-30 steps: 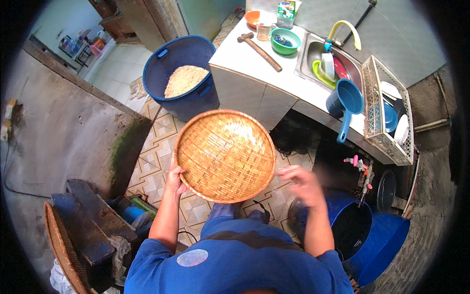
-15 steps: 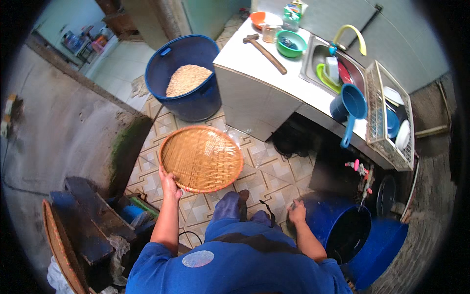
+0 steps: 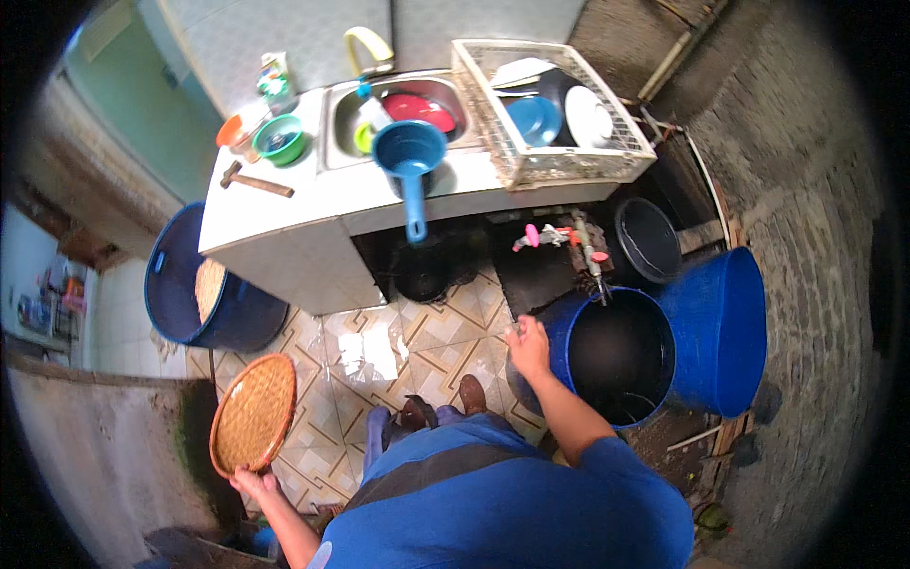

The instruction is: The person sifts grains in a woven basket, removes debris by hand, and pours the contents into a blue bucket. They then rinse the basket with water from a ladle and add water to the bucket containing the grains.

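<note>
A round woven bamboo tray [image 3: 253, 414] with an orange-brown rim is tilted on edge at the left, with nothing seen in it. My left hand [image 3: 254, 481] grips its near rim. My right hand [image 3: 529, 345] hovers in front of a blue barrel [image 3: 668, 365] of dark water, its fingers loosely apart and nothing plain in them. Nearest to it, beyond the barrel, are pipes and a tap with a pink handle [image 3: 532, 234]. A deep blue tub [image 3: 175, 284] holding pale grain-like stuff stands at the far left beside the counter.
On the white counter [image 3: 275, 211] lie a hammer [image 3: 258, 180], a green bowl [image 3: 281, 140] and a blue dipper [image 3: 409, 156] overhanging the front edge. A steel sink [image 3: 339, 142] and a dish rack [image 3: 569, 171] follow rightward. Another blue container [image 3: 716, 327] stands right of the barrel. Patterned tile floor [image 3: 322, 427] is wet.
My body and view have turned right toward the sink. The tray has gone from lying nearly flat to tilted, still in my left hand. My right hand has moved forward beside the barrel.
</note>
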Tool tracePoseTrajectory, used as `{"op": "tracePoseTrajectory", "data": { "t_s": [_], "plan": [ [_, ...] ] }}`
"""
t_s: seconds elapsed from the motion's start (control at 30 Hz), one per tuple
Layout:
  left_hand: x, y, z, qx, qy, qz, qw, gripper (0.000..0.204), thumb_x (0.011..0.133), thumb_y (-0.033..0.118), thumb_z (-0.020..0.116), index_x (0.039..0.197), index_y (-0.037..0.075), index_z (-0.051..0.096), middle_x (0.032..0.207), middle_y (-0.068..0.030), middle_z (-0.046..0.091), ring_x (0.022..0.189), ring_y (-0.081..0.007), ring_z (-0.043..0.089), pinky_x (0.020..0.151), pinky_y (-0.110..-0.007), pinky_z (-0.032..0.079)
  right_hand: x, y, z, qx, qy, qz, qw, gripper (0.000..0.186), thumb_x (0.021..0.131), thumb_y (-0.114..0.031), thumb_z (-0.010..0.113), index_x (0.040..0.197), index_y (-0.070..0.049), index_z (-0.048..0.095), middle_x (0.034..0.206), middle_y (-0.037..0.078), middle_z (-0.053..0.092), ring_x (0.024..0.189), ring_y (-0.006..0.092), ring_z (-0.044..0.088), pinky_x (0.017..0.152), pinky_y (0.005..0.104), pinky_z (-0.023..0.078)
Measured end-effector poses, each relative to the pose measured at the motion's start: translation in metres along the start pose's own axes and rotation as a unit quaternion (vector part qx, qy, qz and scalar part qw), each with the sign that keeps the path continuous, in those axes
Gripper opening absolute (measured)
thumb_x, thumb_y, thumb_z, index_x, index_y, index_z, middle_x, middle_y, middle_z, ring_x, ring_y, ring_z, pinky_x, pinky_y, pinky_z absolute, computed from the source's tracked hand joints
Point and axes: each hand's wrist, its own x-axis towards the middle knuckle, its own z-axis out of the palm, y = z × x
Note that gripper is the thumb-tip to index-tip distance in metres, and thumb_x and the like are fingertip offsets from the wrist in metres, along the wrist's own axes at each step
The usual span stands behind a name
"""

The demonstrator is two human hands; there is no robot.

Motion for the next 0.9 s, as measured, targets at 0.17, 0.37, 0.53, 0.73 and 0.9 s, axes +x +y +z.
{"op": "tracePoseTrajectory", "data": {
  "t_s": [0.17,0.37,0.53,0.73,0.9],
  "plan": [
    [0.006,0.004,-0.031,0.004,0.007,0.009,1.0,0.049,0.076,0.007,0.048,0.124,-0.004,0.053,0.123,-0.0219,0.056,0.099,-0.0408,0.061,0.074,-0.057,0.055,0.106,0.029,-0.08,0.016,0.13,0.076,0.988,0.038,0.083,-0.025,0.072,0.109,-0.002,0.057,0.096,0.017,0.059,0.09,0.0342,0.058,0.08,0.0439,0.047],
    [-0.047,-0.008,-0.046,0.005,-0.032,-0.014,0.999,0.046,0.074,0.018,0.049,0.113,-0.006,0.059,0.11,-0.0183,0.062,0.085,-0.0352,0.064,0.064,-0.049,0.055,0.166,0.121,-0.142,-0.04,0.128,0.197,0.971,0.037,0.085,-0.031,0.069,0.107,-0.002,0.06,0.101,0.019,0.063,0.097,0.0373,0.061,0.084,0.0461,0.048],
    [-0.078,-0.018,-0.043,0.06,-0.007,-0.042,0.997,0.048,0.075,0.021,0.048,0.117,0.0,0.059,0.112,-0.0156,0.062,0.087,-0.0361,0.063,0.064,-0.05,0.056,0.195,0.107,-0.158,-0.099,-0.01,0.293,0.951,0.056,0.086,-0.05,0.063,0.112,-0.001,0.063,0.112,0.023,0.066,0.107,0.037,0.063,0.091,0.0445,0.049],
    [-0.102,-0.016,-0.044,0.042,0.031,-0.058,0.997,0.049,0.076,0.019,0.047,0.121,0.004,0.057,0.116,-0.0144,0.061,0.089,-0.0341,0.064,0.063,-0.05,0.056,0.221,0.114,-0.144,-0.1,-0.05,0.321,0.94,0.051,0.084,-0.057,0.062,0.11,-0.014,0.071,0.115,0.016,0.067,0.108,0.0345,0.063,0.091,0.0449,0.05],
    [-0.105,-0.017,-0.057,-0.004,-0.023,-0.073,0.997,0.05,0.079,0.016,0.042,0.126,0.002,0.052,0.117,-0.0148,0.06,0.085,-0.032,0.062,0.062,-0.045,0.056,0.234,0.137,-0.125,-0.105,-0.04,0.307,0.945,0.038,0.083,-0.053,0.064,0.102,-0.021,0.075,0.108,0.012,0.071,0.103,0.033,0.066,0.087,0.0443,0.052]
  ]
}}
